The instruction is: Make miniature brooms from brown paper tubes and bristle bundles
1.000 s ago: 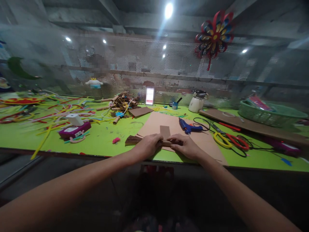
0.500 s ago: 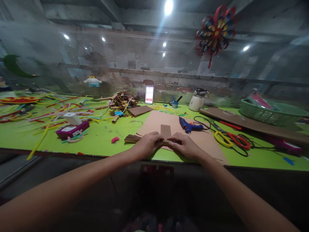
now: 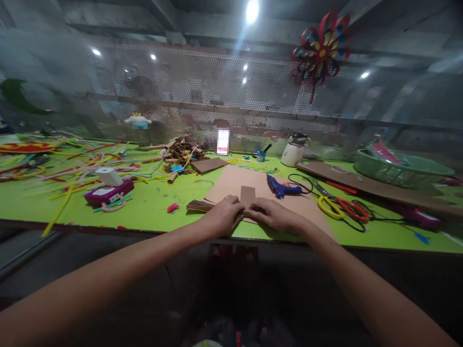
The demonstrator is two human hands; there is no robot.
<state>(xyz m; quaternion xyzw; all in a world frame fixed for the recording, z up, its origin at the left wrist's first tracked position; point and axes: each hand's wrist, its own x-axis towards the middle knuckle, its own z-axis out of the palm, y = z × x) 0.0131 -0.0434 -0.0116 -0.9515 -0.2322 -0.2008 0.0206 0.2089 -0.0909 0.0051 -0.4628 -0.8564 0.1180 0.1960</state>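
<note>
Near the table's front edge, a small brown paper strip (image 3: 248, 194) lies on a large tan paper sheet (image 3: 220, 185). My left hand (image 3: 226, 214) has its fingers closed on the strip's near end, from the left. From the right, my right hand (image 3: 273, 214) pinches the same end, which looks folded or rolled under the fingertips; how exactly is hidden. Beside my left hand is a stack of brown paper strips (image 3: 198, 206). A blue glue gun (image 3: 284, 188) lies on the sheet beyond my right hand.
Scissors with yellow handles (image 3: 331, 207), red handles (image 3: 356, 209) and black cords lie at right, before a long cardboard piece (image 3: 379, 188) and a green basket (image 3: 398, 171). At left are a purple power strip (image 3: 108, 193) and scattered coloured sticks. A lit phone (image 3: 223, 141) stands behind.
Both hands stay at the strip's near end, with only a slight shift of the fingers. The view has shifted a little; objects at right appear slightly further left.
</note>
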